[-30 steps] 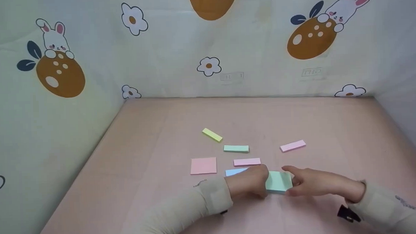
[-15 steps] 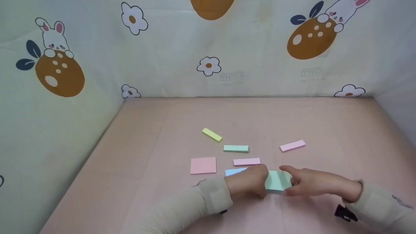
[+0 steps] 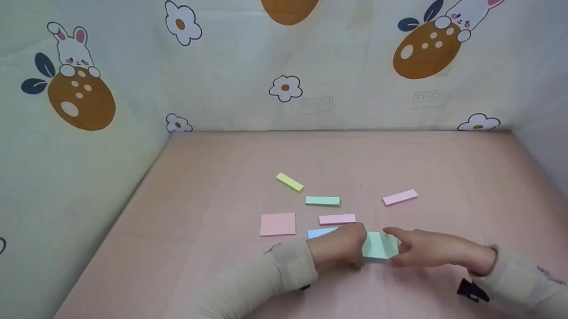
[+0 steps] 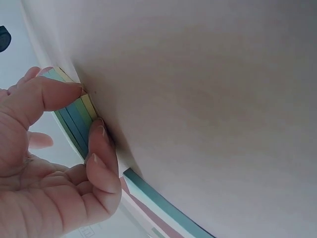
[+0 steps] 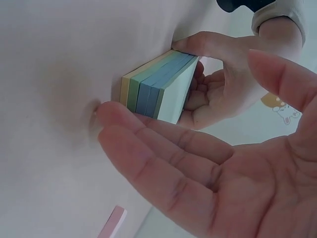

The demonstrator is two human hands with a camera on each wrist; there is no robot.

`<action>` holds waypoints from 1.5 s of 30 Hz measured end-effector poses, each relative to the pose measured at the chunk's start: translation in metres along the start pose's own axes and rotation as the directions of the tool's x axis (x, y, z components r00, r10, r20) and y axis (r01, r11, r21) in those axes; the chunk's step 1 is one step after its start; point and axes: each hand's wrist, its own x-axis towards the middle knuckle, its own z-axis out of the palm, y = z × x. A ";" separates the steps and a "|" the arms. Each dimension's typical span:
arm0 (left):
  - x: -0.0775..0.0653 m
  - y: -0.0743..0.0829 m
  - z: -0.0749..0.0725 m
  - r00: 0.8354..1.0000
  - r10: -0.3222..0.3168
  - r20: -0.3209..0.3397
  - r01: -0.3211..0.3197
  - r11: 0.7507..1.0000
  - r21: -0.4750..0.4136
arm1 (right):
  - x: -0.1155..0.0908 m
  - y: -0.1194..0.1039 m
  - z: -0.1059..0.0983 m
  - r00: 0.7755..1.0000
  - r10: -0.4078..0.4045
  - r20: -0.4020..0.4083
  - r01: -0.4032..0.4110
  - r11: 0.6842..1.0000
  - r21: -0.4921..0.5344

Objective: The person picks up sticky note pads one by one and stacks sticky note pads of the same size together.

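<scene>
A stack of sticky note pads (image 3: 379,246), pale green on top, stands on the pink surface between both hands. Its side shows yellow, green and blue layers in the right wrist view (image 5: 148,94). My left hand (image 3: 341,245) grips the stack's left end, thumb on the near side and fingers on the far side, as the left wrist view also shows. My right hand (image 3: 429,246) is at the right end, its fingers (image 5: 163,163) nearly straight beside the stack and its thumb spread away. A light blue pad (image 3: 320,233) is partly hidden behind my left hand.
A square pink pad (image 3: 278,225) lies to the left. Beyond the hands are narrow sticky strips: pink (image 3: 337,219), green (image 3: 322,201), yellow (image 3: 290,182), and a second pink strip (image 3: 400,197) at the right. A printed cloth wall (image 3: 233,62) encloses the back and sides.
Little differs. My right hand has shifted very slightly left towards the stack, and the head view has tilted a touch. My left hand keeps its grip on the stack.
</scene>
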 end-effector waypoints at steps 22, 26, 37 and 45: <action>-0.005 -0.003 -0.002 0.997 0.076 -0.010 -0.076 0.997 -0.004 | -0.001 0.010 0.000 0.998 -0.069 0.004 0.068 0.985 0.161; -0.005 -0.004 -0.002 0.995 0.099 -0.019 -0.099 0.995 -0.026 | -0.001 0.010 0.001 0.998 -0.068 0.019 0.063 0.981 0.183; -0.004 -0.004 -0.003 0.995 0.104 0.003 -0.104 0.994 -0.029 | 0.001 0.013 0.000 0.999 -0.036 0.012 0.034 0.984 0.173; -0.004 -0.004 -0.002 0.997 0.072 0.002 -0.072 0.996 -0.051 | 0.003 0.009 0.002 1.000 -0.021 0.001 0.020 0.986 0.168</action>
